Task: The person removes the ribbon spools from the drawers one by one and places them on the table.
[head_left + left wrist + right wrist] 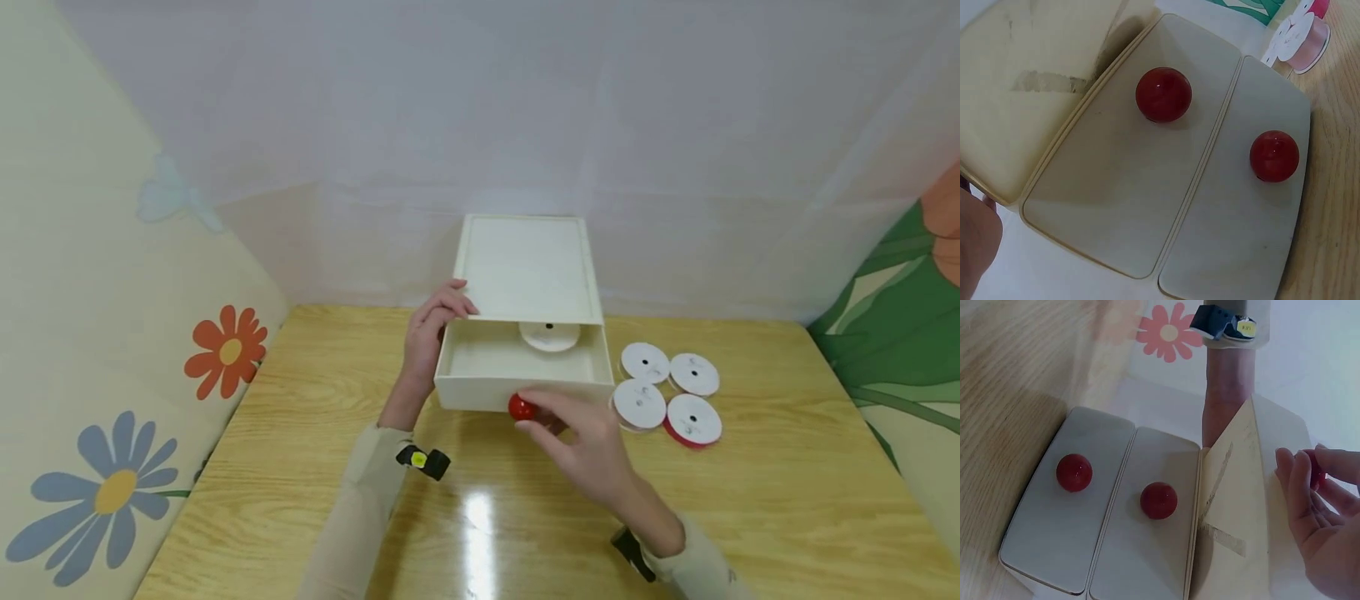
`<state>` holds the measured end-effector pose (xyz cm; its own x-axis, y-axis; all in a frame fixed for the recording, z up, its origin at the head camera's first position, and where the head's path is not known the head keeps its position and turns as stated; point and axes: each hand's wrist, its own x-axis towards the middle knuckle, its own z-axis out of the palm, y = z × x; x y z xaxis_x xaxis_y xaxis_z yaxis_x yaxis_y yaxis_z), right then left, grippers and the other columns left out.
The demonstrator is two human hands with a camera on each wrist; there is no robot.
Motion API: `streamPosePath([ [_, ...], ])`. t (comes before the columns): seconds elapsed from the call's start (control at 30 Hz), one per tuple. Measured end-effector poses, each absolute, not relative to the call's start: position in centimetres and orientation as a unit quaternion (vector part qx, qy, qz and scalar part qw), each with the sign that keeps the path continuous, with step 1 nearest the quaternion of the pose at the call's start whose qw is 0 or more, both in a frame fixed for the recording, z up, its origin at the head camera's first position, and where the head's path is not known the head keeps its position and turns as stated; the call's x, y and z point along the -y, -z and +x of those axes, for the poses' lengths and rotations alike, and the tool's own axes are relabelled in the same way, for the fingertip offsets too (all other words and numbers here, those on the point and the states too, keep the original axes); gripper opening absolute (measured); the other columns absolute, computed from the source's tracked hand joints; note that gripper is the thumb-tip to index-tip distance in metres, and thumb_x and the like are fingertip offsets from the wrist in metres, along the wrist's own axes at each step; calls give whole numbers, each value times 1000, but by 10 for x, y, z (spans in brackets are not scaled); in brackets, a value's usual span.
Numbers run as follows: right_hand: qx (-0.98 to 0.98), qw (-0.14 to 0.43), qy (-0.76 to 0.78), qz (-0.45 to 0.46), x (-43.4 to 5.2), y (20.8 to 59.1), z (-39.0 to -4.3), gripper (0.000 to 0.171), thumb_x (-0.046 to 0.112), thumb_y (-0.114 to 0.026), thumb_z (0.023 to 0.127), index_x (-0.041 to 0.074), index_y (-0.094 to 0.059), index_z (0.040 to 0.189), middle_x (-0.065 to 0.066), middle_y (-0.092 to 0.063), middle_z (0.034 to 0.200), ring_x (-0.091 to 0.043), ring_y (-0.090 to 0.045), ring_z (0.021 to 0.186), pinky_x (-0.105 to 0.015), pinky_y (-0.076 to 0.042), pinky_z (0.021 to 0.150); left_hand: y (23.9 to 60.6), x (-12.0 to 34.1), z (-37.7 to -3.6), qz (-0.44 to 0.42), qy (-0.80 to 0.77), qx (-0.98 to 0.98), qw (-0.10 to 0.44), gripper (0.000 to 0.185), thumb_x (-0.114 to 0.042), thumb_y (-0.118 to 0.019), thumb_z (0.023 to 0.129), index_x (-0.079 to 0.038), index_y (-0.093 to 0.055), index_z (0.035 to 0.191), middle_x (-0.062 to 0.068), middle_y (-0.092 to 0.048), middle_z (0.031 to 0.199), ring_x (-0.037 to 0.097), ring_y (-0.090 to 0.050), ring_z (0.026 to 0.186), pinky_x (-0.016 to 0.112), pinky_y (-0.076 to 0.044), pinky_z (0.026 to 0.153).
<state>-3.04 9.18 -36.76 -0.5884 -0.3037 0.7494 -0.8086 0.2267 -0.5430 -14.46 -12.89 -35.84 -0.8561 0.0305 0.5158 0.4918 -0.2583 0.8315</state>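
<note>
A cream wooden box point(525, 267) stands at the back of the table, its top drawer point(480, 390) pulled out toward me. One white ribbon spool point(550, 335) lies in the drawer. My right hand point(534, 410) pinches the red knob point(518, 407) on the drawer's front; the same hand point(1310, 487) and knob point(1316, 470) show in the right wrist view. My left hand point(442, 312) grips the box's left front corner, fingers over the top edge. Both wrist views show two lower drawer fronts point(1147, 162), each with a red knob point(1163, 94).
Several white spools point(667, 392) lie on the table to the right of the box, one with red ribbon point(688, 436). A pink-ribbon spool point(1310, 44) shows in the left wrist view. Flower-printed panels stand at both sides, a white curtain behind.
</note>
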Motion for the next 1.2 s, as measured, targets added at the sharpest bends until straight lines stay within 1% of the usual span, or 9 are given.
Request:
streamPosePath([
  [0.13,736,261,-491,385,-91,367,-23,30,-2,-81,83,-5,-73,112,-17,-76,98,-16,-72,70,-16,-57,62,358,130,-146,-233,751,595,164,21,8,-38,93,18,-49,79,-4,-69,88,23,-51,125,41,-27,119],
  [0.3,736,257,-486,395,-90,367,-15,29,0,-80,85,-4,-72,113,-18,-76,99,-15,-72,69,-14,-56,62,359,131,-146,-236,750,595,167,20,8,-39,93,15,-51,79,-4,-69,88,23,-50,125,41,-27,118],
  [0.4,734,253,-485,402,-91,367,-11,28,1,-79,87,-4,-71,114,-18,-76,99,-15,-72,70,-14,-56,63,359,131,-147,-233,751,595,166,23,7,-40,93,7,-56,77,-3,-69,89,24,-50,126,41,-27,118],
  [0.57,727,260,-484,412,-90,369,-5,24,10,-74,95,-6,-71,113,-17,-76,97,-14,-71,69,-13,-56,63,359,131,-147,-226,753,597,162,36,6,-41,93,-14,-64,75,-3,-69,89,24,-50,126,41,-27,118],
  [0.67,726,265,-481,414,-90,368,-1,25,14,-71,98,-5,-71,112,-16,-76,96,-13,-71,69,-13,-56,63,358,131,-147,-223,755,596,159,39,6,-40,93,-19,-65,76,-3,-69,89,24,-49,126,40,-27,118],
  [0.77,729,264,-478,413,-90,369,2,26,18,-69,100,-4,-71,113,-16,-76,97,-12,-71,69,-13,-55,63,358,131,-147,-221,756,596,159,36,6,-40,93,-14,-64,75,-3,-69,89,23,-49,126,40,-27,118],
  [0.93,728,256,-482,415,-91,371,8,25,14,-72,97,-5,-71,114,-17,-76,99,-13,-72,72,-13,-56,65,358,131,-146,-228,753,596,162,22,6,-40,94,9,-55,77,-3,-69,89,24,-49,126,40,-27,118],
  [1.0,725,261,-482,417,-90,373,10,24,13,-72,97,-5,-70,113,-17,-76,99,-13,-72,72,-13,-56,65,358,131,-145,-231,751,597,165,20,6,-40,94,15,-51,79,-3,-69,90,24,-49,126,41,-27,119],
  [1.2,712,283,-477,430,-87,378,12,24,14,-68,99,-8,-70,110,-18,-75,93,-13,-71,68,-12,-55,65,358,131,-144,-236,747,598,170,20,5,-40,94,17,-50,80,-3,-70,90,25,-50,127,42,-26,120],
])
